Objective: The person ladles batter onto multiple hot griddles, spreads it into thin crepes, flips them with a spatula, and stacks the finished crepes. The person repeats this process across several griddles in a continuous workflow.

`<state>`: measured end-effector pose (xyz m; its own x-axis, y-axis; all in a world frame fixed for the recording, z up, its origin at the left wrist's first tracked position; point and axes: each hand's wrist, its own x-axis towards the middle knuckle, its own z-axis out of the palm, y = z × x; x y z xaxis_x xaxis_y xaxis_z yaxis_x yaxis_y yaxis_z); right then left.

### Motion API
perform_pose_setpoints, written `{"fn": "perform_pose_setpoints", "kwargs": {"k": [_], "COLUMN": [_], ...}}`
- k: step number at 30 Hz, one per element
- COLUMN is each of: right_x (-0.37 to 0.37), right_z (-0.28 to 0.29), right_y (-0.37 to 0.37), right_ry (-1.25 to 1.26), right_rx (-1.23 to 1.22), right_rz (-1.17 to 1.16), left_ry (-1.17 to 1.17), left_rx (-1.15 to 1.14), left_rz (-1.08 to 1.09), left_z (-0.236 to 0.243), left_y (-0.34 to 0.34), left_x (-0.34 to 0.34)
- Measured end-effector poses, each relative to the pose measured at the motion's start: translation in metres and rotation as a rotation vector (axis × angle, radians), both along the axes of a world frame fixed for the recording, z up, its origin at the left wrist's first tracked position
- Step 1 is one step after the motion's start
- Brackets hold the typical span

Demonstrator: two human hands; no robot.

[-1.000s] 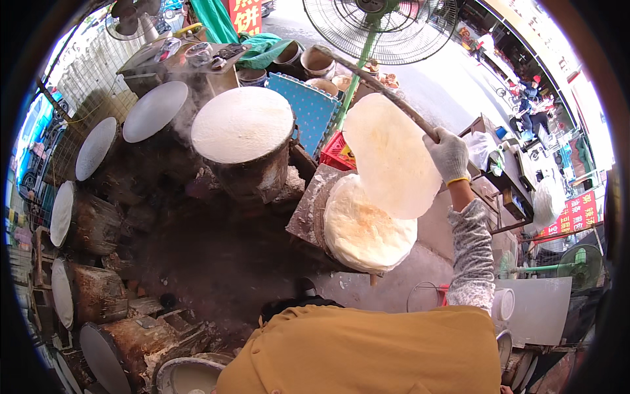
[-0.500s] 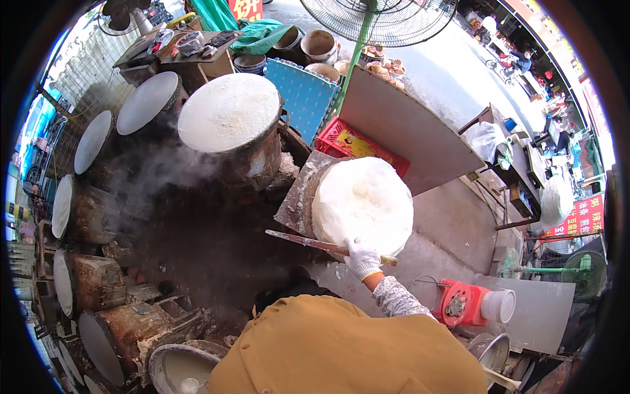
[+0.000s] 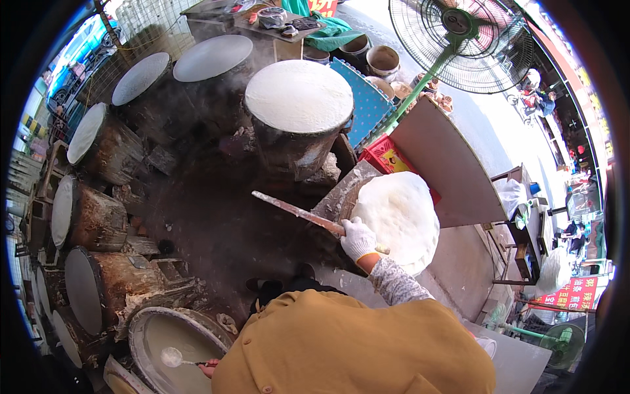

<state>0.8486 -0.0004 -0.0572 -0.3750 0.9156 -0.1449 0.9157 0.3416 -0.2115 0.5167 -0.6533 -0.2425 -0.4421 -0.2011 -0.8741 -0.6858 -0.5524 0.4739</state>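
My right hand (image 3: 357, 238), in a white glove, is shut on a long flat wooden stick (image 3: 295, 213). The stick points left and up toward a steaming drum (image 3: 298, 148) topped with a white round sheet (image 3: 298, 95). Just right of that hand lies a stack of thin white round sheets (image 3: 400, 217) on a board. Only a small part of my left hand (image 3: 209, 368) shows at the bottom edge; it grips the handle of a ladle (image 3: 172, 358) resting in a wide pan of pale batter (image 3: 157, 328). My mustard-coloured clothing (image 3: 354, 348) hides the left arm.
Several more cloth-topped drums (image 3: 210, 58) ring the dark, sooty floor (image 3: 216, 223) on the left. A slanted grey board (image 3: 446, 164), a red crate (image 3: 387, 157), a blue dotted panel (image 3: 367, 102) and a standing fan (image 3: 459, 39) lie to the right. People stand far right.
A second ago my right hand held a round sheet up on the stick; the sheet now lies on the stack. The stick has swung left toward the big drum.
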Motion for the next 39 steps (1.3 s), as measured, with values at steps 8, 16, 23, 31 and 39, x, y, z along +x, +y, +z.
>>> {"fn": "perform_pose_setpoints", "kwargs": {"k": [8, 16, 23, 31, 39], "right_x": [0.042, 0.011, -0.006, 0.021, 0.060], "right_z": [-0.041, -0.047, -0.050, -0.068, 0.034], "right_y": [0.150, 0.188, 0.206, 0.195, 0.141], "right_ry": [-0.194, -0.217, -0.386, -0.244, -0.142], "right_rx": [0.345, -0.161, -0.333, -0.403, -0.258], "right_rz": [0.162, 0.591, 0.670, 0.739, 0.785], "left_ry": [-0.006, -0.034, -0.054, 0.071, 0.029], "left_rx": [0.012, -0.061, -0.167, -0.082, -0.055], "left_rz": [-0.080, -0.174, -0.206, -0.326, -0.346], "left_z": [-0.006, 0.023, 0.086, 0.046, 0.032], "left_y": [-0.026, -0.014, 0.077, 0.048, 0.042], "left_x": [0.017, 0.028, 0.048, 0.044, 0.016]}}
